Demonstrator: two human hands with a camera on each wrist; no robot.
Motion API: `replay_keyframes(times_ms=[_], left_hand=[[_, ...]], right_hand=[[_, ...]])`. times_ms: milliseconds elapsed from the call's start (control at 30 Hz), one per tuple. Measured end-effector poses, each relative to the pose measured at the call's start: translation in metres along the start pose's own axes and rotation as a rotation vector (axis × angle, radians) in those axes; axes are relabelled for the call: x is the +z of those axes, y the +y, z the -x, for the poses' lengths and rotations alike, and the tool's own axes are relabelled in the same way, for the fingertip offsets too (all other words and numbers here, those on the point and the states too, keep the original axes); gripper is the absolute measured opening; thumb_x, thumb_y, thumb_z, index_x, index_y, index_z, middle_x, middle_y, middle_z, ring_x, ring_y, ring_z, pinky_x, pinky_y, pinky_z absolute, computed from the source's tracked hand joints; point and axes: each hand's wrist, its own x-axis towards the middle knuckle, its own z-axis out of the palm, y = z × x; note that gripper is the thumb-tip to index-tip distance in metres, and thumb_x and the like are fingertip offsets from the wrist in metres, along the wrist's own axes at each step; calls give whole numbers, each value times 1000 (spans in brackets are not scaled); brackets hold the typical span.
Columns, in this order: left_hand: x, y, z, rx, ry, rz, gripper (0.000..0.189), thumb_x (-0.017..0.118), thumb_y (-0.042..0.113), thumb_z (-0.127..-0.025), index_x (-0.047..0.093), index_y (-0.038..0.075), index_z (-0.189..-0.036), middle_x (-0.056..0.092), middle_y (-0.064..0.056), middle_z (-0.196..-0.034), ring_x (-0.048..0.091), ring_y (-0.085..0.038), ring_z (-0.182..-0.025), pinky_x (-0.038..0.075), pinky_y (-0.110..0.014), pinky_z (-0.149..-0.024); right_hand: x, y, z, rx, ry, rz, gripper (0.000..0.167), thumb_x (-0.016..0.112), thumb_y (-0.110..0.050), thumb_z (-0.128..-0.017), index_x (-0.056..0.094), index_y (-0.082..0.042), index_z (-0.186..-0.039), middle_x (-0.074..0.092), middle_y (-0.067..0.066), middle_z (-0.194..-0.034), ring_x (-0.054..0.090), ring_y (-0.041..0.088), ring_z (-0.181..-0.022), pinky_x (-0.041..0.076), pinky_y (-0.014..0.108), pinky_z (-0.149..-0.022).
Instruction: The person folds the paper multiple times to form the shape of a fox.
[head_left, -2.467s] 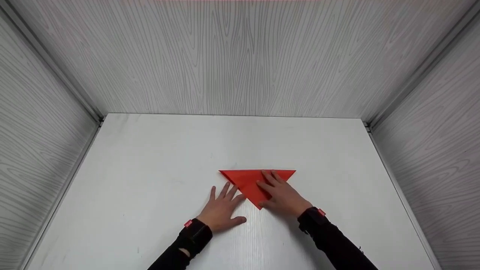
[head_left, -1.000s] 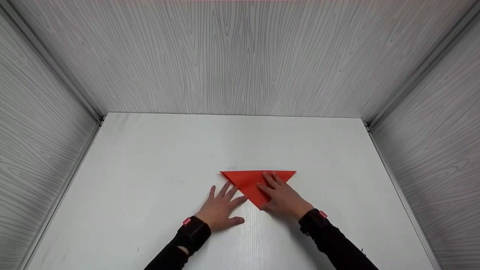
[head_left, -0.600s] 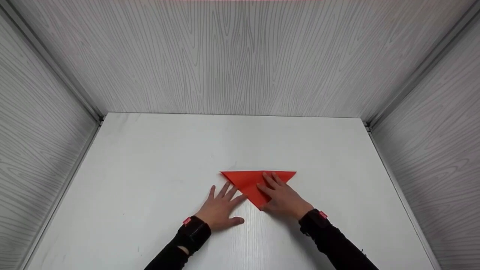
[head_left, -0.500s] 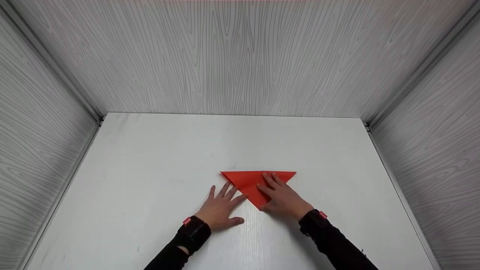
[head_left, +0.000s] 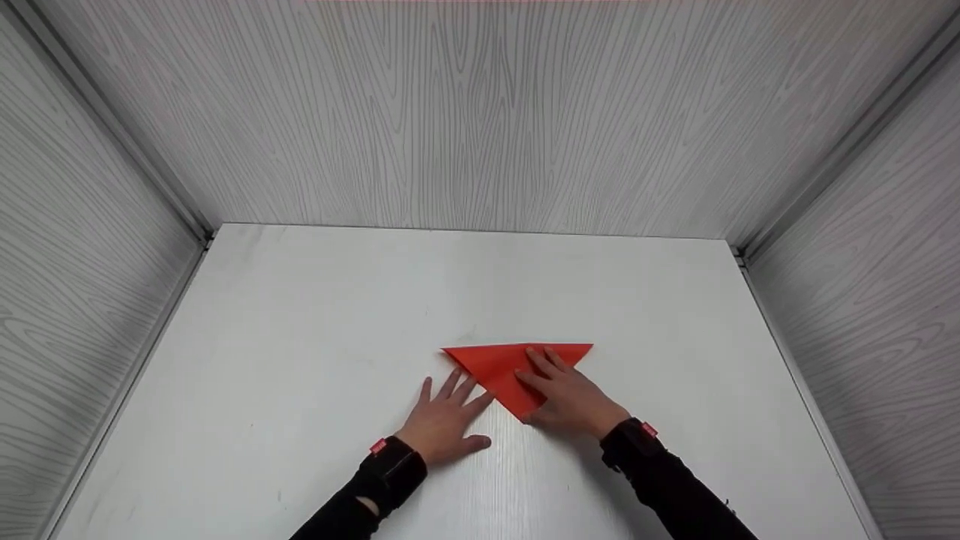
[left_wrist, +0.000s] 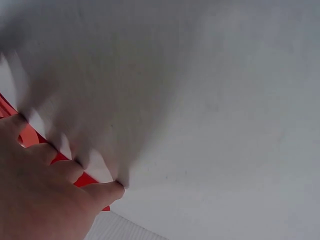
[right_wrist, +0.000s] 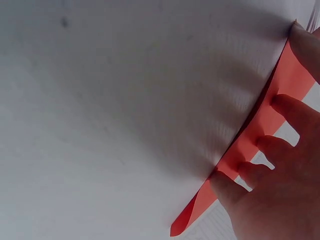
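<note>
A sheet of red paper (head_left: pixel 495 364), folded into a triangle, lies on the white table with its long edge away from me and one corner toward me. My right hand (head_left: pixel 574 397) rests on its right half with fingers spread, covering part of the right edge. In the right wrist view the paper's edge (right_wrist: pixel 200 197) lifts slightly and shows layers. Beside the left slanting edge, my left hand (head_left: pixel 442 427) lies flat with fingers apart, the fingertips touching that edge. The left wrist view shows red paper (left_wrist: pixel 85 180) just past these fingertips.
The white tabletop (head_left: pixel 322 315) stretches around the paper on all sides. Grey wood-grain panels stand at the back (head_left: pixel 480 120), the left (head_left: pixel 82 247) and the right (head_left: pixel 870 285). Black bands (head_left: pixel 394 469) circle both wrists.
The paper's left tip has shifted slightly toward me, so its long edge now tilts a little. Both hands stay in nearly the same places; the head view has moved slightly.
</note>
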Motion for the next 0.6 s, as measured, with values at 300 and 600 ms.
replay_keyframes(times_ms=[300, 600], left_hand=[[-4, 4, 0, -53, 166, -75, 61, 73, 44, -95, 59, 15, -147, 53, -13, -150, 47, -35, -141, 39, -61, -112], [-11, 19, -19, 67, 310, -188, 46, 72, 36, -96, 68, 10, -134, 57, -10, -140, 50, -28, -135, 40, -49, -116]], right_hand=[[1, 1, 0, 14, -13, -12, 82, 83, -41, -87, 46, -23, -158, 29, 8, -169, 21, 39, -155, 49, 53, -106], [0, 1, -1, 6, -14, -31, 81, 83, -39, -87, 47, -20, -157, 32, 12, -167, 22, 42, -154, 46, 54, -109]])
